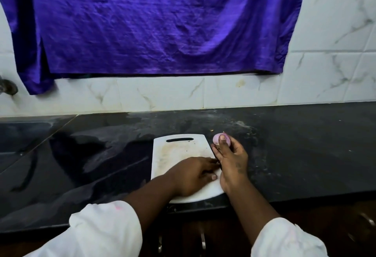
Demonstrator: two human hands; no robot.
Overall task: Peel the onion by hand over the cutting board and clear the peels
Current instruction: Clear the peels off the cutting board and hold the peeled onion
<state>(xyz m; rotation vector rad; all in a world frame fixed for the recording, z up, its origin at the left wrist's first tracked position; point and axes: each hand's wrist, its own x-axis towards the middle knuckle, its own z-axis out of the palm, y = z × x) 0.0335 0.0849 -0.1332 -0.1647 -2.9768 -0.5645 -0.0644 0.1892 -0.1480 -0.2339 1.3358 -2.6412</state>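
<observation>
A small pale-purple onion point(217, 138) sits in the fingertips of my right hand point(232, 161), which grips it just past the right edge of the white cutting board point(179, 153). The thumb lies across the onion's front. My left hand point(193, 174) rests palm down on the near right part of the board, fingers stretched flat toward the right hand. Whatever lies under the left hand is hidden. Tiny peel specks dot the board and the counter near the onion.
The board lies on a dark stone counter point(295, 155) near its front edge. A tiled wall with a hanging purple cloth point(162, 22) stands behind. A tap point(8, 86) sticks out at far left. Cabinet handles show below the counter.
</observation>
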